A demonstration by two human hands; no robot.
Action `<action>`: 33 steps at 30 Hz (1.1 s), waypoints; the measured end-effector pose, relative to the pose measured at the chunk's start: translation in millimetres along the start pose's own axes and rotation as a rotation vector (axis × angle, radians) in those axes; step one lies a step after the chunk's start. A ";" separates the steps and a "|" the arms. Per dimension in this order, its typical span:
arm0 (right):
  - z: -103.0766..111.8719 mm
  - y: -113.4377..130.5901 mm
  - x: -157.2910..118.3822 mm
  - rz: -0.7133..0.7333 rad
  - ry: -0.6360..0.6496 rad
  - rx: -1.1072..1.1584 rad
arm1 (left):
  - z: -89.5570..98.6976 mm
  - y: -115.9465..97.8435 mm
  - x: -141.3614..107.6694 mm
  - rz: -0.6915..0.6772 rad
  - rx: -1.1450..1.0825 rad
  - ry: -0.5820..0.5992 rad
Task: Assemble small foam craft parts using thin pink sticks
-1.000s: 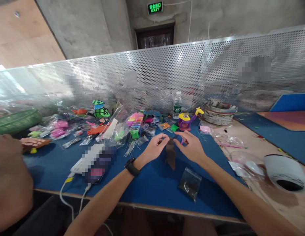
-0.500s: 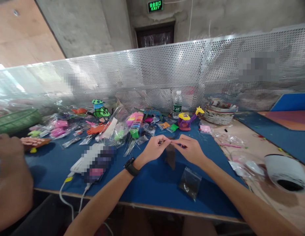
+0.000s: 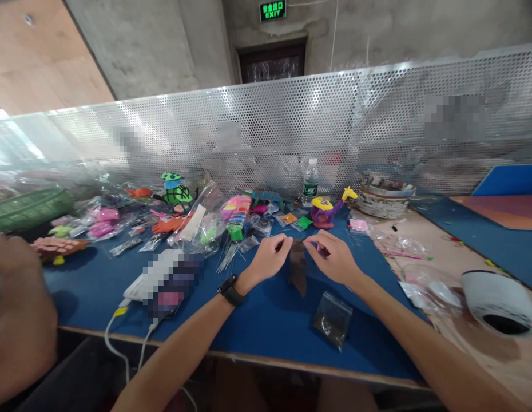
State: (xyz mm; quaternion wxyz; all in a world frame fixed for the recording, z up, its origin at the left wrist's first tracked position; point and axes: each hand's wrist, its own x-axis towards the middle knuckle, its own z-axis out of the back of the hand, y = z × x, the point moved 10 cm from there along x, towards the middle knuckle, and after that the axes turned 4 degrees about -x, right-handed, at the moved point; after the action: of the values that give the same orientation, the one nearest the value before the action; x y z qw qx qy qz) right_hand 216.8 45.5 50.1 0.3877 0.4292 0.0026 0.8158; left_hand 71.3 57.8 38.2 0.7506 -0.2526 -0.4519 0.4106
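Observation:
My left hand point(image 3: 270, 256), with a dark watch on its wrist, is closed in a pinch just left of a flat brown piece point(image 3: 297, 269) on the blue table. Whatever lies between its fingertips is too small to make out. On the other side of the piece, my right hand point(image 3: 332, 256) pinches thumb and forefinger together. A small dark and pinkish bit shows under its curled fingers, but its kind is unclear. Closer to the table's front edge lies a clear zip bag point(image 3: 332, 320) with dark brown stuff inside.
Bagged colored clay point(image 3: 105, 214), a green basket point(image 3: 34, 209) and a phone point(image 3: 175, 286) with cables are at left. Behind my hands stand a water bottle point(image 3: 310, 183) and a purple-yellow giraffe figure point(image 3: 324, 212). A white cylinder point(image 3: 497, 292) sits right. Another person's arm point(image 3: 21, 309) rests far left.
My hands, whose fingertips met over the top of the brown piece, have drawn apart to either side. More of the brown piece now shows between them.

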 end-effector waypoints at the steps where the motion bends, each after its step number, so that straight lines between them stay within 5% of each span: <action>1: 0.6 -0.6 0.2 0.001 -0.010 0.005 | 2.9 3.7 1.2 0.019 0.003 -0.026; 9: 4.8 4.2 -1.3 0.058 -0.072 0.026 | 14.0 19.3 4.2 0.097 0.019 -0.106; 18: 11.0 16.6 -4.1 0.170 -0.145 -0.001 | -13.8 0.3 -2.7 0.054 -0.245 0.132; 33: 8.8 18.9 -6.1 0.160 -0.153 -0.029 | -7.8 7.3 -3.2 0.092 -0.199 0.032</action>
State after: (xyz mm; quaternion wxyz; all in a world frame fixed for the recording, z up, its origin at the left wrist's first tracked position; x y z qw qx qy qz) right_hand 213.1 25.5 57.8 0.3266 0.4833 -0.0729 0.8090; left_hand 74.6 58.9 27.6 0.7093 -0.3530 -0.4663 0.3934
